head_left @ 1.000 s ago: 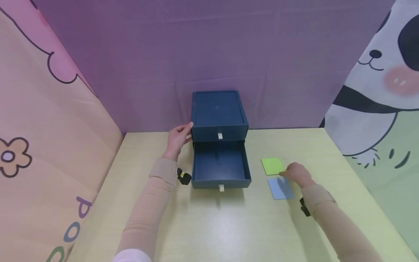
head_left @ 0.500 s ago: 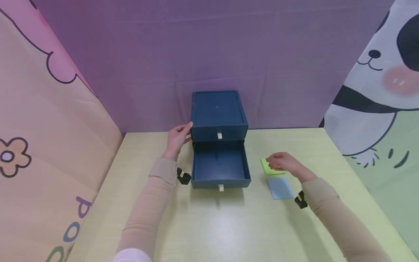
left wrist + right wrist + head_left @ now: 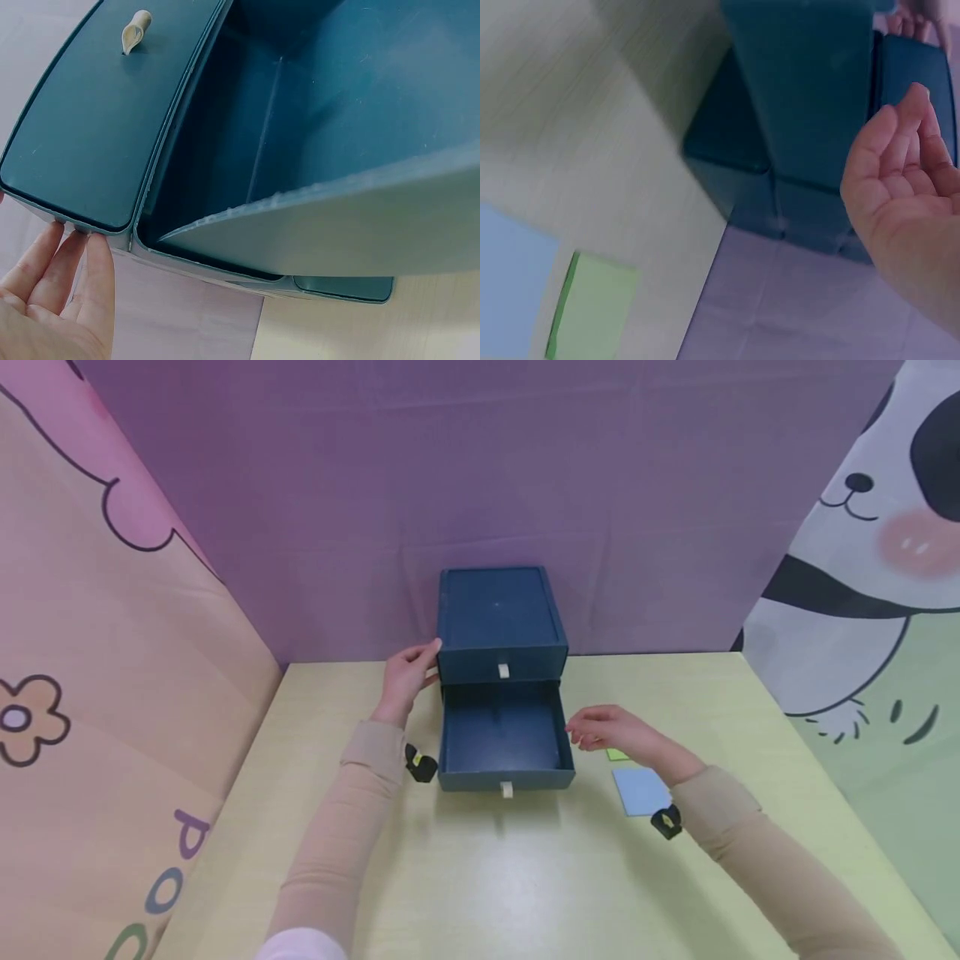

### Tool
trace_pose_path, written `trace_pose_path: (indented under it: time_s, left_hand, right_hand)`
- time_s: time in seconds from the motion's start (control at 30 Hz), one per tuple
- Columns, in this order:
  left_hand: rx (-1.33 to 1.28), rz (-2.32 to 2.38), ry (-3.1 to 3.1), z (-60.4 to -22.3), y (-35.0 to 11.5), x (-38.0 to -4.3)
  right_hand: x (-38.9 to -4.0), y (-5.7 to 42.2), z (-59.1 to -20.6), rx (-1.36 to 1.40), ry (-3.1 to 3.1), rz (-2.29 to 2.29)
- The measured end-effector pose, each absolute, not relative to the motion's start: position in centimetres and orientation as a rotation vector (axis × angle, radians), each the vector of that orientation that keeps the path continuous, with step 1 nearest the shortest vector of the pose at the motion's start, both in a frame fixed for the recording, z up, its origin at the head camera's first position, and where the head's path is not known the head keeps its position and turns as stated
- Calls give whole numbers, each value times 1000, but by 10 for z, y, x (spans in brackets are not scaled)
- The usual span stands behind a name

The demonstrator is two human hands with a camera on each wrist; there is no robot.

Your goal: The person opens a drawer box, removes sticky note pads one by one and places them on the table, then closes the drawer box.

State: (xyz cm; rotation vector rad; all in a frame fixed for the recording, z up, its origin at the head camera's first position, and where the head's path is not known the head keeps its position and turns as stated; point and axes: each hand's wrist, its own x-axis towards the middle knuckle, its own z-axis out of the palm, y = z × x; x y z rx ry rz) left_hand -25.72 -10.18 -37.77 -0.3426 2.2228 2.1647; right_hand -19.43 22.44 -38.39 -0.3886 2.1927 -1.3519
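A dark blue drawer cabinet (image 3: 497,610) stands against the back of the table, its upper drawer front closed. Below that, a drawer (image 3: 502,727) is pulled out with a bare floor inside. My left hand (image 3: 405,681) touches the cabinet's left side near the upper front corner; in the left wrist view its straight fingers (image 3: 97,277) press there. Beside the pulled-out drawer's right wall is my right hand (image 3: 611,731), its fingers loosely bent; nothing shows between them in the right wrist view. Partly covered by this hand lies a green sticky note pad (image 3: 617,755).
A light blue square of paper (image 3: 639,791) lies nearer the front than the green pad. Another closed drawer front (image 3: 727,127) shows below the pulled-out one. A purple cloth (image 3: 337,510) hangs behind the table (image 3: 495,885), with printed cloths at both sides.
My right hand has moved left from the edge between the green pad and blue paper, over the green pad, to the drawer's right wall. The left hand has stayed put.
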Motion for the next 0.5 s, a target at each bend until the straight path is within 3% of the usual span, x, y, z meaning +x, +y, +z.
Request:
trace_pose_path:
  time_s: [0.5]
  left_hand:
    - [-351, 2173, 2222, -376, -101, -257]
  right_hand:
    - [-153, 175, -374, -500, 1933, -1306]
